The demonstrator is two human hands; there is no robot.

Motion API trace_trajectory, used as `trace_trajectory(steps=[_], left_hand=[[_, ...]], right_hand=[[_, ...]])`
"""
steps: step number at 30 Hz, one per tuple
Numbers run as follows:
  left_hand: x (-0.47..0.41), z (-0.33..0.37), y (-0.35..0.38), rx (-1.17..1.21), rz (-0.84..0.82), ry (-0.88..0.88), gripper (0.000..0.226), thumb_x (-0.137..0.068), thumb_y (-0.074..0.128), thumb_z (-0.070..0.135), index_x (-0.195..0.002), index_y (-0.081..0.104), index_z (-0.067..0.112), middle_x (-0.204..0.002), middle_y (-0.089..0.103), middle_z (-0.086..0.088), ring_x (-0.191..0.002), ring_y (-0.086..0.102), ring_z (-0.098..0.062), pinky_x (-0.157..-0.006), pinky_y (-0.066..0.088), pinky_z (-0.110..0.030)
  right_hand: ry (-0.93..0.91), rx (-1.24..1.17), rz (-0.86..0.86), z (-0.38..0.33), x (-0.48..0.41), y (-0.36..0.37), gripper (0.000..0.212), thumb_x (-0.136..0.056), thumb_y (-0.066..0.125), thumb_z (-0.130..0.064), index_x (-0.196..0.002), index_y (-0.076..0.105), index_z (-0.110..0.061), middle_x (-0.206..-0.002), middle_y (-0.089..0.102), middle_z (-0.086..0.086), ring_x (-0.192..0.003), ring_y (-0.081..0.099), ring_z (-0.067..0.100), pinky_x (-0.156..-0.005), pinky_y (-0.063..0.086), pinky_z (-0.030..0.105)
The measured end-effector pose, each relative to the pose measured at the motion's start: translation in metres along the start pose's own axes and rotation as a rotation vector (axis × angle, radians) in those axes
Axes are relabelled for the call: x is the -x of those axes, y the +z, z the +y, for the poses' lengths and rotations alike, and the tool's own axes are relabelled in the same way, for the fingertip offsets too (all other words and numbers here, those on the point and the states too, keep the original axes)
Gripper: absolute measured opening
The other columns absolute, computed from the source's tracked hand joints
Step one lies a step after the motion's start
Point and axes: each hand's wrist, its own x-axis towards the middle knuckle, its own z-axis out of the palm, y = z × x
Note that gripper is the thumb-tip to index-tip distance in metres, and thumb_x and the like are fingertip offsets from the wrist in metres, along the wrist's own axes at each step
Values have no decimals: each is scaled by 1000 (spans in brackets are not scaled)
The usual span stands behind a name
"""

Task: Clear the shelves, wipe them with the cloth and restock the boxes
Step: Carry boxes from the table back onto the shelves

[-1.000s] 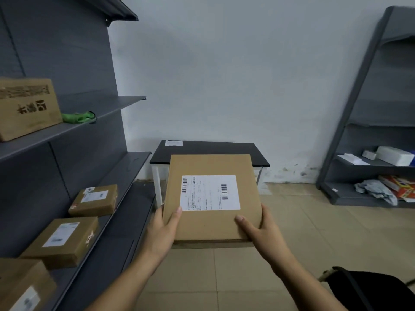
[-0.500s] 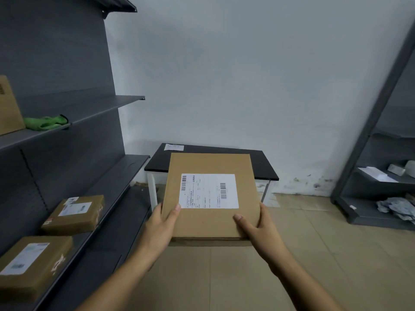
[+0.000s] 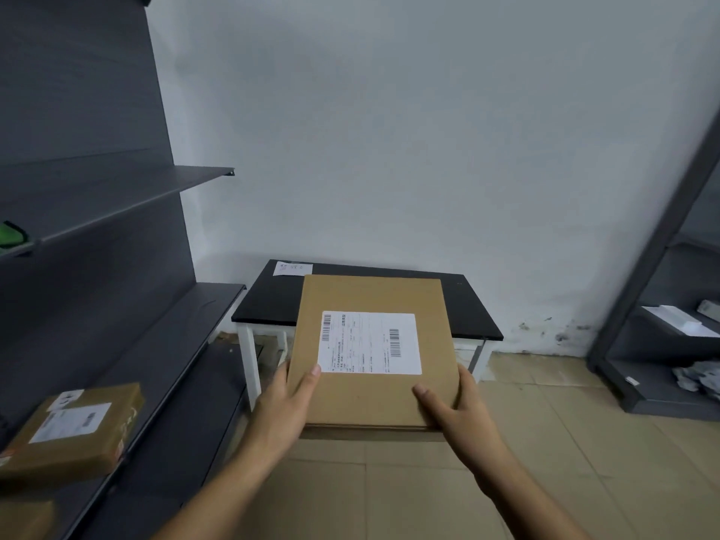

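At 6 o'clock, low centre: a flat cardboard box (image 3: 374,352) is carried level in front of the person, clear of any surface, with its white shipping label (image 3: 370,342) facing up.
Left hand (image 3: 284,407): grips the box's near-left corner, with the thumb laid on the top face and its tip touching the label's corner; the fingers are hidden underneath.
Right hand (image 3: 459,413): grips the near-right corner, with the thumb on top and the fingers curled round the side edge.
Black table (image 3: 272,302): at 12 o'clock from the box, against the white wall and partly hidden behind the box; a paper slip (image 3: 292,268) lies on its far-left corner.
Grey shelf unit (image 3: 156,344): runs from 7 to 10 o'clock along the left side.
Green cloth (image 3: 11,237): at 9 o'clock on an upper shelf, cut off by the frame edge.
Shelved box (image 3: 74,430): at 8 o'clock, 1 labelled parcel lies on the middle shelf; the edge of another brown box (image 3: 23,520) shows at 7 o'clock.
Second shelf unit (image 3: 662,267): at 3 o'clock, holding white items (image 3: 678,319) on 1 shelf and crumpled grey wrapping (image 3: 697,378) lower down.
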Motion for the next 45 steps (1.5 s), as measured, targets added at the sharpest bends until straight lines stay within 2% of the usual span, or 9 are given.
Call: trace_trajectory(steps=[2,6,9,14,25,31,36,41,45], left_hand=[[-36,-1,0,-9,-19,7,34,-98,51,57,-129,55,42,-119,65,20,-116,60,-8,-104,48,-40],[-106,0,1,6,-58,1,33,-98,50,57,-128,53,42,-113,66,22,-109,61,-3,-96,49,-35],[-147,-4,6,3,-67,5,37,-97,50,59,-128,55,40,-112,68,21,-107,63,-3,-93,51,-32],[-216,-7,21,-15,-49,-19,41,-96,49,62,-130,54,39,-115,66,19,-108,63,-7,-97,51,-38],[-361,7,100,5,6,-65,36,-97,50,58,-127,51,39,-113,65,20,-104,62,-5,-88,49,-36],[-436,2,133,-27,41,-94,46,-78,46,86,-110,54,54,-110,68,21,-105,65,-9,-96,52,-45],[-489,7,157,8,60,-115,30,-98,52,54,-123,53,39,-108,64,17,-102,61,-11,-91,49,-39],[-555,0,167,3,47,-129,30,-98,51,55,-124,52,39,-109,63,16,-102,62,-11,-87,50,-38],[-614,-11,168,-7,10,-149,34,-99,47,56,-128,45,39,-109,59,17,-98,58,-4,-76,47,-32]], right_hand=[[14,-8,6,-3,-29,12,43,-89,76,-39,-119,48,-52,-113,66,-26,-95,64,-12,-84,55,24],[34,13,36,-7,-89,34,57,-87,76,-47,-135,46,-43,-116,67,-26,-101,66,-6,-91,58,36],[42,15,32,-7,-129,42,59,-87,76,-45,-137,45,-40,-120,65,-23,-107,65,-2,-92,55,29],[48,32,30,-7,-198,55,53,-89,74,-43,-132,44,-42,-121,63,-21,-106,62,-3,-73,50,14],[30,22,-27,20,-377,39,56,-89,74,-43,-130,37,-46,-125,58,-19,-111,59,-1,-80,50,16],[17,66,-53,24,-463,29,58,-90,74,-42,-132,34,-45,-123,57,-18,-109,58,0,-72,51,13],[32,76,-79,29,-519,32,55,-91,73,-41,-128,33,-46,-125,57,-15,-107,59,1,-62,51,8],[60,109,-89,40,-586,49,58,-91,71,-44,-133,31,-43,-129,55,-14,-109,59,3,-62,51,10],[108,179,-104,49,-644,74,79,-90,70,-48,-152,23,-32,-130,47,-14,-116,55,9,-65,52,15]])
